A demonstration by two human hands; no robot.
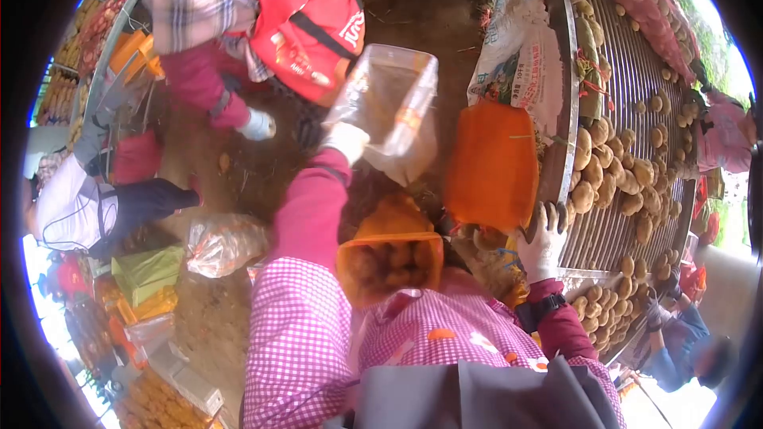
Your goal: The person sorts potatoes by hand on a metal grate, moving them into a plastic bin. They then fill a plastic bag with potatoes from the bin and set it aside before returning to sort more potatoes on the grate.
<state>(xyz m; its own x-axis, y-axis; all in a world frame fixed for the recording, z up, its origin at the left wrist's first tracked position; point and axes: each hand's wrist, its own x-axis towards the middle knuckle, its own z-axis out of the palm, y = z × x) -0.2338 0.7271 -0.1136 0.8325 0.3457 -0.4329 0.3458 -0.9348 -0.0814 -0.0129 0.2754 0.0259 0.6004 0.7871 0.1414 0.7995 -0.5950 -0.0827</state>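
My left hand point(346, 141), in a pale glove, is closed on the near corner of a clear plastic bin point(413, 95). The bin is tilted in front of me, with orange marks on its side; nothing large shows in it. My right hand point(544, 240), in a white glove with dark fingertips, lies with fingers apart at the metal edge of the sorting table point(566, 167). Beside it stands an orange crate point(491, 167). Close to my body is an orange-rimmed container point(389, 237) with potatoes inside.
Many potatoes point(608, 167) lie on the slatted table at right. A co-worker in a red vest point(302, 24) stands close beyond the bin. White sacks point(517, 40) hang along the table. A filled plastic bag point(226, 245) lies on the floor, left. Other people work at both sides.
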